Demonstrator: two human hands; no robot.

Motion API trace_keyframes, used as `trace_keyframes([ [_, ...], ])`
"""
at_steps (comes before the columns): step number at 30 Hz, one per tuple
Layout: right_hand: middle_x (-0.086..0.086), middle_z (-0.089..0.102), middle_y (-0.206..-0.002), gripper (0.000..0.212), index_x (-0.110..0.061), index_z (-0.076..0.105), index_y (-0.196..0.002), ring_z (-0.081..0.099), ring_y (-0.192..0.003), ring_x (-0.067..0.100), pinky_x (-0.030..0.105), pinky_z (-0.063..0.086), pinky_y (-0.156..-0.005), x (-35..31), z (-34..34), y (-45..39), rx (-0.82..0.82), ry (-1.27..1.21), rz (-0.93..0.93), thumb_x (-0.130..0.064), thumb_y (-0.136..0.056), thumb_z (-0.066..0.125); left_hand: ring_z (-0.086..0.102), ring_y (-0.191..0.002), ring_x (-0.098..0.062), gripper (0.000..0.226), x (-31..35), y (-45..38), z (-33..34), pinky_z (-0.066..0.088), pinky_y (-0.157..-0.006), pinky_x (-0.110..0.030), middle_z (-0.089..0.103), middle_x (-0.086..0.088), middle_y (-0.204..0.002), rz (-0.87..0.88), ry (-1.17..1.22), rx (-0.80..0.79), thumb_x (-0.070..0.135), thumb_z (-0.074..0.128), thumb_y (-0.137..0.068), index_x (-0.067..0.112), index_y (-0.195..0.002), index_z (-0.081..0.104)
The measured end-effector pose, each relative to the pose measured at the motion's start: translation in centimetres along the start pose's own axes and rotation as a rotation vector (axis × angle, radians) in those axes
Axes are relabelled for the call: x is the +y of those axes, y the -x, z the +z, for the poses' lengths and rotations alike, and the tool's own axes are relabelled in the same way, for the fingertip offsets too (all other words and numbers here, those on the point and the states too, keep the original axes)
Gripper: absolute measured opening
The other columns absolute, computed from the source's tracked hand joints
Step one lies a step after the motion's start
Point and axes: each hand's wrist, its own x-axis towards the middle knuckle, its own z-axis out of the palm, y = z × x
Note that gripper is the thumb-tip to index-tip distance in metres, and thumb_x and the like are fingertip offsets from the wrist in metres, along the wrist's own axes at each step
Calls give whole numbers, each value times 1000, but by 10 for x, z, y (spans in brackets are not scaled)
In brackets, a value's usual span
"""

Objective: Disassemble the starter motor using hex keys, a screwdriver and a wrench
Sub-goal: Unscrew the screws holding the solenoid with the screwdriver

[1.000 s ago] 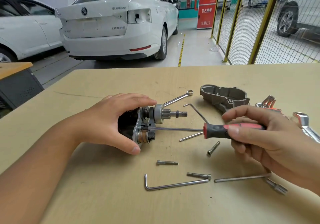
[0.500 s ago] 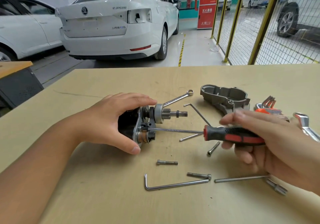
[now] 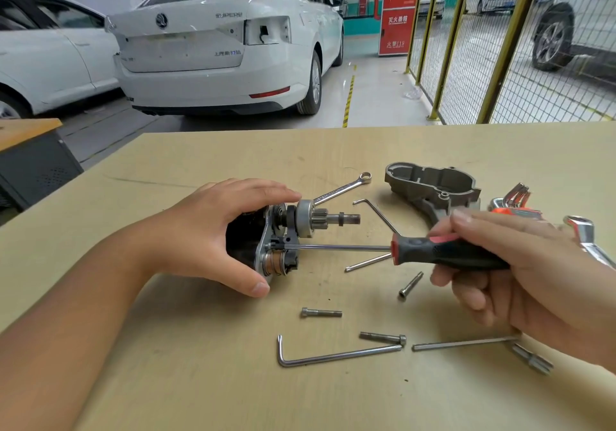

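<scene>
Nearest the person, a long hex key [image 3: 336, 354] lies on the wooden workbench [image 3: 206, 380] with a loose socket-head bolt [image 3: 383, 337] at its tip, a thin rod-like tool [image 3: 463, 343] to its right, and two more removed bolts [image 3: 321, 313] and [image 3: 410, 284] a little further in. Mid-bench, the left hand [image 3: 213, 234] curls over the starter motor [image 3: 263, 240], thumb underneath and fingers across the top, pinning it on its side with the pinion shaft [image 3: 333, 219] pointing right. The right hand [image 3: 520, 264] wraps the black-and-red handle of the screwdriver [image 3: 446, 251], whose shank runs level to the motor's plate, its tip seated just above the copper-coloured solenoid plunger. The step in hand looks like backing out a screw there, the housing bolts being already out. The next move likely calls for steady inward pressure along the shank while turning, with the left hand resisting the twist; a slip could round the screw head. Beyond lie another hex key [image 3: 376, 212], a combination wrench [image 3: 343, 189] and the detached nose housing [image 3: 430, 187].
</scene>
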Motion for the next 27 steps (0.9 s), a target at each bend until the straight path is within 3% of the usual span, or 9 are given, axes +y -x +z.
trace_keyframes([
  [2,31,63,-75,48,-6,73,-93,47,-41,25,28,43,-42,-1,-1,-1,23,3,-10,-46,-67,82,27,-146,14,107,0,0,0,21,-112,-7,33,46,-152,-4,-1,-1,69,83,-50,55,-148,44],
  [6,19,59,-75,70,-8,72,-100,48,-51,21,33,46,-48,2,-4,0,-44,-12,-108,-32,-42,103,29,-145,15,107,0,0,1,23,-112,-9,34,45,-151,-6,8,1,67,85,-50,56,-149,44],
  [10,13,52,-74,72,-8,73,-100,46,-55,22,35,46,-53,6,-3,-2,-37,-45,-112,-23,-37,104,29,-145,13,106,0,0,1,24,-113,-12,35,45,-151,-3,15,6,66,85,-50,61,-146,41],
  [13,14,56,-69,52,-9,75,-92,47,-51,23,36,46,-49,5,2,-4,13,-111,-90,-34,-52,98,30,-146,12,104,1,0,1,24,-114,-17,36,44,-152,-2,15,6,66,85,-50,59,-146,44],
  [15,15,58,-66,30,-8,76,-87,48,-48,24,35,45,-47,4,2,-5,49,-168,-87,-30,-68,84,30,-146,13,105,1,0,1,24,-115,-18,36,44,-152,-3,16,5,67,85,-50,61,-145,43],
  [17,16,58,-67,24,-8,75,-87,48,-48,25,35,45,-47,4,0,-6,45,-174,-98,-22,-69,82,29,-145,14,107,1,0,1,24,-114,-17,35,45,-152,-5,15,1,67,84,-49,64,-146,38],
  [23,20,62,-74,62,-8,75,-89,52,-51,25,38,49,-52,4,-4,-8,18,-182,-59,-31,-36,100,28,-145,15,106,1,0,1,24,-112,-14,34,45,-151,-8,14,1,67,84,-50,64,-145,38],
  [27,34,65,-80,54,-5,73,-94,54,-46,30,35,48,-46,4,2,-1,-9,-127,17,-43,-59,88,29,-146,13,106,0,0,0,24,-116,-20,34,45,-152,-11,15,0,67,86,-49,64,-145,41],
])
